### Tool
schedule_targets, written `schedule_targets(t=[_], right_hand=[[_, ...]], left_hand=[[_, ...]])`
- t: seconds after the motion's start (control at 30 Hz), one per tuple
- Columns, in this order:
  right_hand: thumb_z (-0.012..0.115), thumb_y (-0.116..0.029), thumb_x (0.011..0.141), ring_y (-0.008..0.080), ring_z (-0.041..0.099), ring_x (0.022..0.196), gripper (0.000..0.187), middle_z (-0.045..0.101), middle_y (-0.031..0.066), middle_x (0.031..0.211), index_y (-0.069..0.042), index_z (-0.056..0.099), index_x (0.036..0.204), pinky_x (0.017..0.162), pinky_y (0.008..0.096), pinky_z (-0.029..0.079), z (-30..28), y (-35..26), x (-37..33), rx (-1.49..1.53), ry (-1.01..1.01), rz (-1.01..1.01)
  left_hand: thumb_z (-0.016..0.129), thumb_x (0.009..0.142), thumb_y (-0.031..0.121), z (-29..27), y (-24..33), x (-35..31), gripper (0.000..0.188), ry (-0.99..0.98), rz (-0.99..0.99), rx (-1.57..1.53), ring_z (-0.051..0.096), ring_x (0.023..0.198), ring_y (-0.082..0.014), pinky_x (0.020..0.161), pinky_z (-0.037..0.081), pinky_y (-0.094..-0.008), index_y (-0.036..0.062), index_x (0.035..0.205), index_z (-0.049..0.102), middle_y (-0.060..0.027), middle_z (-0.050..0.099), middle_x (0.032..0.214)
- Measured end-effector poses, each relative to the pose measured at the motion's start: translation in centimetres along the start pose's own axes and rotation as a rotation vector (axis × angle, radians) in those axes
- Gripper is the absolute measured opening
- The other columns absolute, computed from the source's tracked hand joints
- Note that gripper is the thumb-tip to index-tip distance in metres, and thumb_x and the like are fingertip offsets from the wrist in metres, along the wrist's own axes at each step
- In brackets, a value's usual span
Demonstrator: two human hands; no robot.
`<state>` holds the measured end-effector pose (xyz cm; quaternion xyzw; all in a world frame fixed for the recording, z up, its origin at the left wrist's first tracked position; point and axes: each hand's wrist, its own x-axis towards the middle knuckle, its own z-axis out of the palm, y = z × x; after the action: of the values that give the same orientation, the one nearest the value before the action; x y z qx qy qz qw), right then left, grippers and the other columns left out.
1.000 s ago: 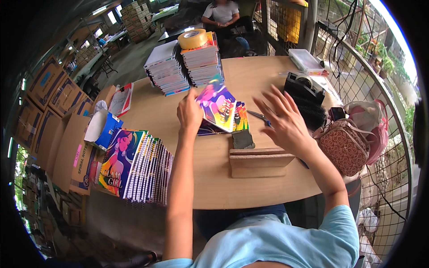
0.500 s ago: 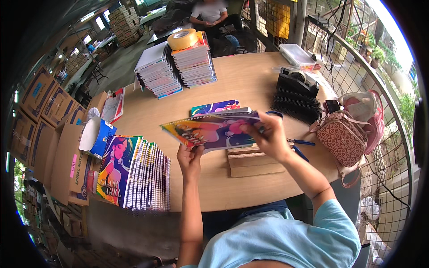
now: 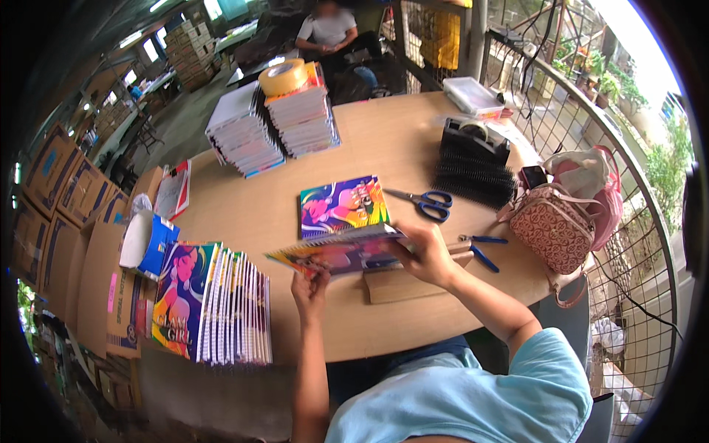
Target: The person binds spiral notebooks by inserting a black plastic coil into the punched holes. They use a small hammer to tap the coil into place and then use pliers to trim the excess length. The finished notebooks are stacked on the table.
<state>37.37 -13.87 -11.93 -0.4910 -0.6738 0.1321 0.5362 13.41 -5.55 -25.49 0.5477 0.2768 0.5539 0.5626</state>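
Observation:
Between both hands I hold a colourful spiral notebook, tilted, its coil edge up and its cover seen at a steep slant. My left hand pinches its lower left edge. Closed round its right end is my right hand, thumb on the near side. Just beyond it, notebooks with the same purple and yellow cover lie flat on the table. Under and right of the held notebook sits a wooden block, partly hidden. Blue-handled scissors and blue-handled pliers lie to the right.
A row of spiral notebooks stands at left beside a blue box and cardboard cartons. Two tall stacks at the back carry a tape roll. Black coils and a patterned bag are at right. A person sits beyond.
The held notebook has come down and nearer, its cover now seen more edge-on. The notebooks behind it and the scissors show more fully. The whole view has shifted slightly.

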Motion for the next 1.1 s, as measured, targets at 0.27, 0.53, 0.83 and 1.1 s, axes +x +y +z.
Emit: schedule_targets(t=[0.27, 0.53, 0.83, 1.1], right_hand=[[0.072, -0.018, 0.084, 0.0323, 0.040, 0.132, 0.034, 0.053, 0.0131, 0.135, -0.004, 0.064, 0.113, 0.110, 0.0447, 0.032, -6.8, 5.2, -9.4, -0.097, 0.117, 0.302], [0.045, -0.056, 0.095, 0.0258, 0.052, 0.122, 0.077, 0.051, 0.0200, 0.137, 0.000, 0.037, 0.147, 0.105, 0.0400, 0.037, -2.9, 5.9, -9.3, 0.444, 0.457, 0.346], [0.063, -0.016, 0.088, 0.0245, 0.055, 0.101, 0.013, 0.061, 0.0032, 0.110, -0.009, 0.070, 0.095, 0.085, 0.0410, 0.045, -7.0, 12.6, -3.3, -0.261, 0.269, 0.473], [0.072, -0.014, 0.072, 0.0251, 0.051, 0.099, 0.007, 0.055, 0.0021, 0.099, -0.012, 0.069, 0.078, 0.078, 0.0391, 0.042, -10.9, 22.9, 1.8, -1.066, 0.180, -0.033]], left_hand=[[0.044, 0.098, 0.057, 7.1, -1.2, -3.1, 0.082, -0.300, 0.165, 0.473, 0.034, 0.139, -0.0312, 0.114, 0.025, -0.0418, -0.0020, 0.151, 0.021, -0.0204, 0.034, 0.150], [0.051, 0.096, 0.051, 11.5, 3.1, -0.6, 0.071, -0.037, 0.197, 0.040, 0.048, 0.122, -0.0288, 0.108, 0.032, -0.0412, -0.0029, 0.141, 0.038, -0.0195, 0.051, 0.131], [0.058, 0.087, 0.015, 10.1, 3.7, 1.1, 0.043, 0.330, 0.083, 0.050, 0.051, 0.080, -0.0138, 0.077, 0.045, -0.0298, 0.0024, 0.127, 0.046, -0.0064, 0.056, 0.090], [0.066, 0.085, 0.025, 11.6, 5.8, -0.5, 0.069, 0.389, 0.547, 0.512, 0.025, 0.138, -0.0343, 0.112, 0.019, -0.0519, 0.0032, 0.142, 0.033, -0.0194, 0.023, 0.149]])
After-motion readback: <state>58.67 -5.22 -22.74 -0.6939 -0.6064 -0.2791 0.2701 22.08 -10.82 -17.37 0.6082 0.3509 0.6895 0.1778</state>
